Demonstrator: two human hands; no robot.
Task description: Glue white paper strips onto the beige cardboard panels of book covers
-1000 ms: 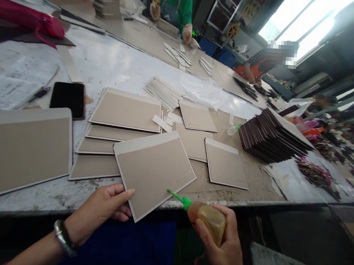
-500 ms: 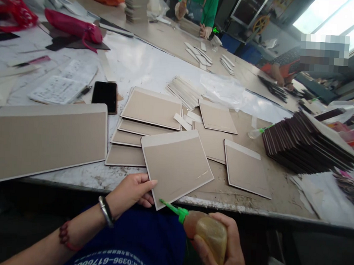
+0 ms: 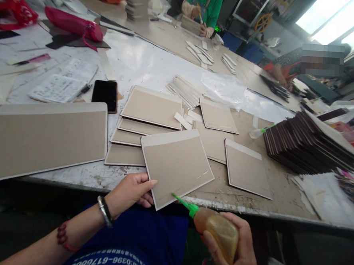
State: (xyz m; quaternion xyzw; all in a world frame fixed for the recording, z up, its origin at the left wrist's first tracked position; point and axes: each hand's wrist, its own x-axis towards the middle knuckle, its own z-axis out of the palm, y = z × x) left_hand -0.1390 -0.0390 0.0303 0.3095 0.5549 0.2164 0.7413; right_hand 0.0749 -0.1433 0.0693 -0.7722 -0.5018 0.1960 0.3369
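My left hand (image 3: 136,189) pinches the near left corner of a beige panel with a pale border (image 3: 176,164), thumb on top and fingers beneath. The panel sits tilted at the table edge, overlapping a stepped stack of similar panels (image 3: 154,107). In my right hand (image 3: 242,244) is a squeeze glue bottle (image 3: 219,229) with amber contents and a green nozzle (image 3: 184,203). The nozzle tip is at the panel's lower edge; whether it touches cannot be made out. A short whitish line shows near the panel's right corner.
A large beige panel (image 3: 50,140) lies left, below a phone (image 3: 105,96) and an open notebook (image 3: 63,83). Smaller panels (image 3: 248,169) lie right, before a tall stack of dark-edged pieces (image 3: 311,144). Pale strips (image 3: 185,91) lie behind. Two people work across the table.
My right hand has moved the bottle to the right, so its nozzle tip slid along the panel's lower edge. My left hand and the panel stay nearly still.
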